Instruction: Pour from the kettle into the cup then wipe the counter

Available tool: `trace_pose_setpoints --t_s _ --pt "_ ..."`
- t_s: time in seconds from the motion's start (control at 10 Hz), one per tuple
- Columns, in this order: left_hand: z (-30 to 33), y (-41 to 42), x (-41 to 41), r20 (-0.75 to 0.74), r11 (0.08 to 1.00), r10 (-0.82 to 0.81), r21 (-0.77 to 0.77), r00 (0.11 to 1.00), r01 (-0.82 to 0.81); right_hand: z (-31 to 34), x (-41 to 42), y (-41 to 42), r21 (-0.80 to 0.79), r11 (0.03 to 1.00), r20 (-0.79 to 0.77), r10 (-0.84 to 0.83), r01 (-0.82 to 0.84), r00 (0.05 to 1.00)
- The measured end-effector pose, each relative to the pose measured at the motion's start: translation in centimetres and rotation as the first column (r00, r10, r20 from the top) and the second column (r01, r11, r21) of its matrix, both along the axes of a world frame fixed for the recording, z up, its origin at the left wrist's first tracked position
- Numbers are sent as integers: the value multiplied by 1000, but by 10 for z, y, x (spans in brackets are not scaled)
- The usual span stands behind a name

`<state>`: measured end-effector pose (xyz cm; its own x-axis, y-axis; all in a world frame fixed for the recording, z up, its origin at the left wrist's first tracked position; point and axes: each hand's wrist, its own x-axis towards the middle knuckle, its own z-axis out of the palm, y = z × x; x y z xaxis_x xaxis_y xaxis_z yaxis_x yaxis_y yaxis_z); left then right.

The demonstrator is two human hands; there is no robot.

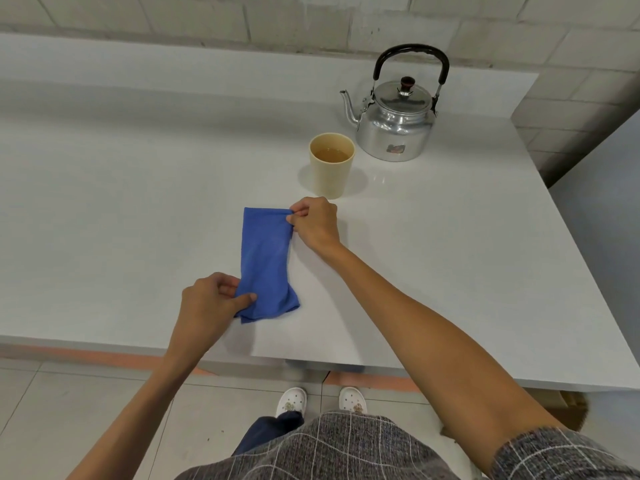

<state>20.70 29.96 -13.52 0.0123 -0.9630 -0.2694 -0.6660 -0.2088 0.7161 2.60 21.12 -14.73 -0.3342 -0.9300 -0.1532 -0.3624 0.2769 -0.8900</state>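
Near the middle of the frame, a folded blue cloth [265, 265] lies on the pale grey surface [121, 202], stretched lengthwise between the two hands. At the cloth's lower end, the left hand [211, 299] pinches the fabric between thumb and fingers, the thumb lying on top of the cloth. At the cloth's upper right corner, the right hand [317, 223] pinches the edge with its fingertips pressed together. Both forearms are bare and reach in from the bottom of the frame; a grey checked sleeve [554, 455] shows at the lower right.

Just above the right hand stands a cream-coloured plastic cup [331, 168], upright, holding an amber liquid. Up and to the right of the cup, close beside it, sits a shiny round metal kettle with a black arched handle [394, 126], lid on, its spout pointing toward the left of the frame. Kettle and cup both rest on the surface, apart from the cloth.

Below the surface's near edge, a tiled floor [69, 410] and a pair of white shoes [322, 400] are visible.
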Motion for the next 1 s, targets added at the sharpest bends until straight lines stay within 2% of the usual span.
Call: trace_pose_setpoints --t_s 0.5,0.7,0.8,1.0 --pt "3 -1 4 3 1000 0 -11 1000 0 2 -3 1 46 999 46 -24 22 999" --pt "5 0 4 40 1000 8 -20 999 -7 12 -13 11 54 998 52 13 -16 999" --pt "9 -1 4 77 997 15 -77 997 -9 19 -31 20 57 998 74 21 -25 997" --pt "34 -26 -17 76 985 -18 -169 997 31 53 -74 35 38 997 -9 73 -73 997"
